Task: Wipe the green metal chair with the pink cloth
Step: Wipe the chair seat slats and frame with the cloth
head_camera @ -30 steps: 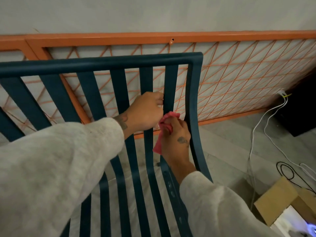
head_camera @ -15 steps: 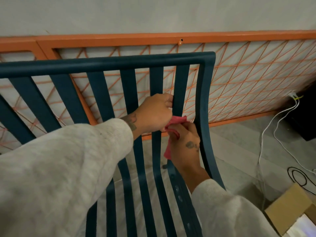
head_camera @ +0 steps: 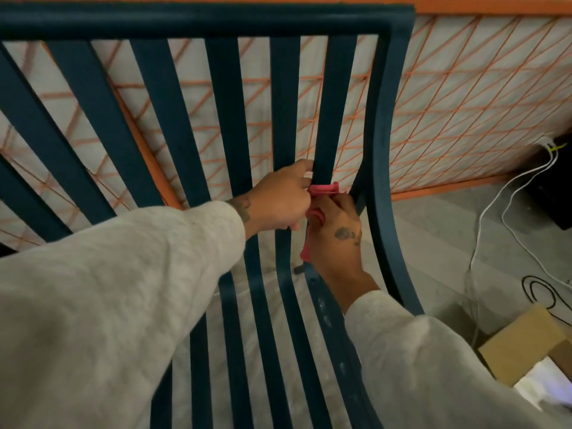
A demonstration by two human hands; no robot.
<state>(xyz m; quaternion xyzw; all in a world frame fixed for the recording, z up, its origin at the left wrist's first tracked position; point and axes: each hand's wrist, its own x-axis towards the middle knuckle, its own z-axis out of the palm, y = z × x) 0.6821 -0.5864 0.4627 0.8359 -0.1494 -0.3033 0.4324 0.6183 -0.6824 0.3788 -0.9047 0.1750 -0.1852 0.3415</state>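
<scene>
A: Starting at our right hand (head_camera: 335,233): it's closed around the pink cloth (head_camera: 323,191), which is wrapped round the rightmost inner slat (head_camera: 337,103) of the chair back. One end pokes out above the knuckles and a strip hangs below the palm.

B: And our left hand (head_camera: 283,199) is curled too, fingers (head_camera: 305,167) hooked behind that same slat, pinching the cloth's other side right where the two hands meet. So both hands are clamped on the cloth, with the slat between them.

A: Outward from there, the green metal chair (head_camera: 383,168) fills the view: top rail above, curved side frame just beside our right hand, and pale speckles lower on the slat.

B: What could go wrong, we think?

A: The cloth is bunched narrow. If we slide it with uneven grip, it could slip out of one hand and drop through the gap to the floor.

B: Also, our right knuckles sit close to the side frame, so a fast stroke might jam them against it.

A: And the back face is hidden from us, so we could miss dirt there. The white cables (head_camera: 489,212) and cardboard box (head_camera: 523,342) sit well apart, so they're little worry.
</scene>
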